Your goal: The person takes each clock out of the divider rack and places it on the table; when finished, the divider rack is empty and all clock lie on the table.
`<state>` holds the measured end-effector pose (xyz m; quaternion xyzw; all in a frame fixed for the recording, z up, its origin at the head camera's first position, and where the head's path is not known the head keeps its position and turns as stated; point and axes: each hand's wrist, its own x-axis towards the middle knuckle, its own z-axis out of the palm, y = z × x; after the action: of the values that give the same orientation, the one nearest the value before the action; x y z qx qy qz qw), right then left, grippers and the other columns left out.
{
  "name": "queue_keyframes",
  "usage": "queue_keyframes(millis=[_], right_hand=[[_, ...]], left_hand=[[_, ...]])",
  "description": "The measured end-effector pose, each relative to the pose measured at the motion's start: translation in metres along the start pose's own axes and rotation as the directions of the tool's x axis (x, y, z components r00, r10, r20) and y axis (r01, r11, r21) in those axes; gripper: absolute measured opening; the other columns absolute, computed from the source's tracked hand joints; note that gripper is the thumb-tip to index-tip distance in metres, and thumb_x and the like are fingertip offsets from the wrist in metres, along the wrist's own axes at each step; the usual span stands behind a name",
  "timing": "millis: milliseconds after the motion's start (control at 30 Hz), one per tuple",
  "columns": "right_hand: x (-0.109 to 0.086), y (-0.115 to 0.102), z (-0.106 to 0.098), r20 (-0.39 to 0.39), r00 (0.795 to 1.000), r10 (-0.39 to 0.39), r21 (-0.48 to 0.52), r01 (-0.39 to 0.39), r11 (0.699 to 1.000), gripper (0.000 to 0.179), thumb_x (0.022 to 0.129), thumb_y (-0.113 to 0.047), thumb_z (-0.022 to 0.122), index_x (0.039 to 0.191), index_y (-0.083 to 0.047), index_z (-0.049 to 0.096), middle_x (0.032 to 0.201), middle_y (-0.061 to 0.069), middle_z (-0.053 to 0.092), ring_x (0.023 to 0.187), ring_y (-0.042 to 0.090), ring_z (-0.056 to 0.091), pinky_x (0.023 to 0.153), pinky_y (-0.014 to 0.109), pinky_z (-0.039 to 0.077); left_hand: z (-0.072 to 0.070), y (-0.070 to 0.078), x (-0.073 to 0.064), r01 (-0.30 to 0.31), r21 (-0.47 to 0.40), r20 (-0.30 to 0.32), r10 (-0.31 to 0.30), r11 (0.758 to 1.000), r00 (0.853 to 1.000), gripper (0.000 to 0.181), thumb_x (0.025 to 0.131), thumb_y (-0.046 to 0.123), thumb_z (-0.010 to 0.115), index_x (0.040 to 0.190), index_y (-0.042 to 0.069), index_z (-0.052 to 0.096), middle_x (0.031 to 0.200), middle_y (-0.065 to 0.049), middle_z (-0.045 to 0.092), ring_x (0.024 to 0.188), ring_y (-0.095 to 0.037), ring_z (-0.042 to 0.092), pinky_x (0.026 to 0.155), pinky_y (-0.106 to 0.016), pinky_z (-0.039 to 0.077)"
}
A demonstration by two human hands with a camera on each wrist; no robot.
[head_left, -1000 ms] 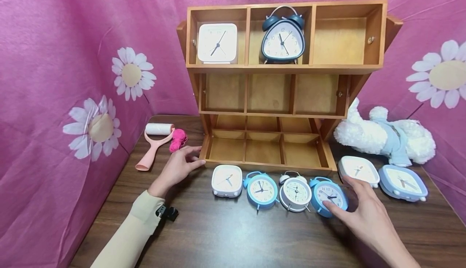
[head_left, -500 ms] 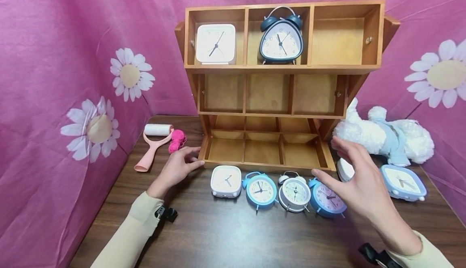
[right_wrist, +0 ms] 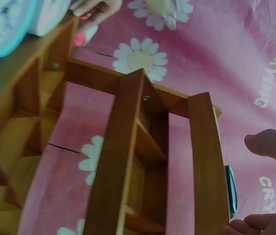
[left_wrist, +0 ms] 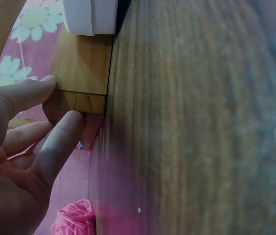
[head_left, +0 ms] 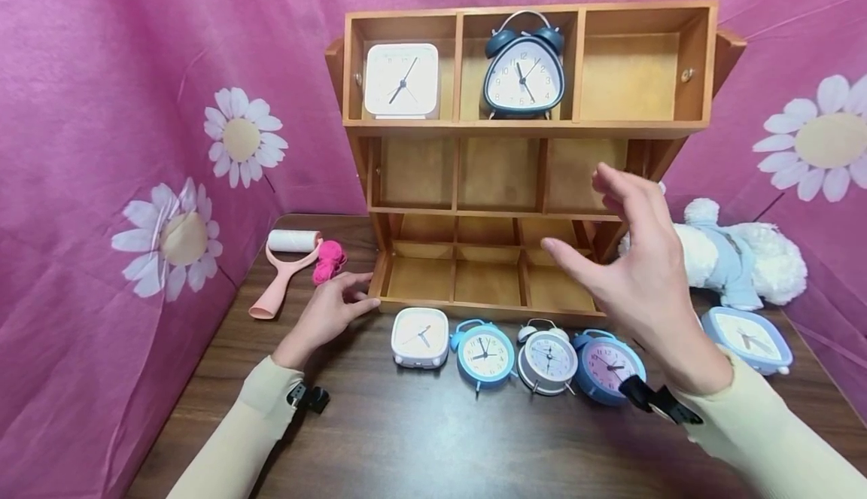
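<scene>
In the head view my left hand [head_left: 332, 309] holds the lower left corner of a tiered wooden shelf [head_left: 488, 308], thumb and fingers about the edge; the left wrist view shows this close up. My right hand [head_left: 637, 258] hovers before the shelf's right side, thumb and fingers spread apart, holding nothing. Along the shelf's front lie a white square clock [head_left: 420, 339], a blue twin-bell alarm clock [head_left: 485, 356], a white twin-bell one [head_left: 547, 360] and another blue one [head_left: 606, 367]. A white square clock [head_left: 403, 81] and a dark triangular alarm clock [head_left: 524, 76] stand in the top row.
At the right are a blue square clock [head_left: 747, 339] and a white plush toy [head_left: 734, 254] in a blue top. On the left lie a pink-handled lint roller [head_left: 284, 269] and a bundle of pink yarn [head_left: 330, 262]. Pink flowered cloth [head_left: 88, 145] hangs around the table.
My right hand has lifted off the clocks at the right and moved up and leftward over the shelf. It now hides the white clock beside the blue square one. The left hand stays put.
</scene>
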<state>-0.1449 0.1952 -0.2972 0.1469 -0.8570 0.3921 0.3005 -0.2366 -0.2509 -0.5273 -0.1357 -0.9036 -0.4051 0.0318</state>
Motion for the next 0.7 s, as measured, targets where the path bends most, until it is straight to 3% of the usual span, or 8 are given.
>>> queue_keyframes(millis=[233, 300, 467, 700], right_hand=[[0.041, -0.014, 0.013, -0.097, 0.994, -0.047, 0.036, 0.051, 0.998, 0.089, 0.083, -0.015, 0.098, 0.162, -0.006, 0.056, 0.15, 0.021, 0.059, 0.141, 0.026, 0.057, 0.122, 0.017, 0.041], [0.05, -0.017, 0.018, -0.119, 0.992, -0.035, 0.04, 0.04, 0.998, 0.089, 0.084, -0.02, 0.098, 0.162, -0.005, 0.056, 0.149, 0.022, 0.059, 0.142, 0.026, 0.058, 0.124, 0.022, 0.043], [0.071, -0.025, 0.027, -0.175, 0.984, -0.041, 0.028, 0.047, 0.999, 0.089, 0.085, -0.029, 0.098, 0.161, -0.005, 0.057, 0.147, 0.023, 0.058, 0.138, 0.029, 0.057, 0.121, 0.035, 0.043], [0.1, -0.034, 0.036, -0.221, 0.974, -0.039, -0.001, 0.04, 0.999, 0.091, 0.086, -0.036, 0.097, 0.161, -0.006, 0.056, 0.148, 0.019, 0.054, 0.138, 0.026, 0.051, 0.116, 0.033, 0.04]], left_hand=[[-0.008, 0.034, -0.008, -0.046, -0.011, -0.025, 0.046, 0.999, 0.999, 0.057, 0.094, 0.036, 0.092, 0.14, 0.005, 0.077, 0.108, -0.011, 0.081, 0.089, -0.016, 0.081, 0.081, -0.03, 0.058], [-0.013, 0.05, -0.012, -0.031, -0.012, -0.014, 0.031, 0.999, 0.999, 0.055, 0.095, 0.032, 0.09, 0.14, 0.003, 0.076, 0.109, -0.013, 0.081, 0.092, -0.019, 0.081, 0.084, -0.034, 0.06], [-0.017, 0.07, -0.015, 0.043, 0.02, 0.015, -0.044, 0.999, 0.999, 0.053, 0.097, 0.021, 0.088, 0.144, 0.001, 0.073, 0.115, -0.015, 0.081, 0.099, -0.024, 0.083, 0.09, -0.038, 0.061], [-0.017, 0.071, -0.015, 0.075, 0.025, 0.023, -0.075, 0.997, 0.997, 0.052, 0.099, 0.02, 0.087, 0.145, 0.001, 0.073, 0.118, -0.015, 0.081, 0.102, -0.026, 0.082, 0.091, -0.035, 0.06]])
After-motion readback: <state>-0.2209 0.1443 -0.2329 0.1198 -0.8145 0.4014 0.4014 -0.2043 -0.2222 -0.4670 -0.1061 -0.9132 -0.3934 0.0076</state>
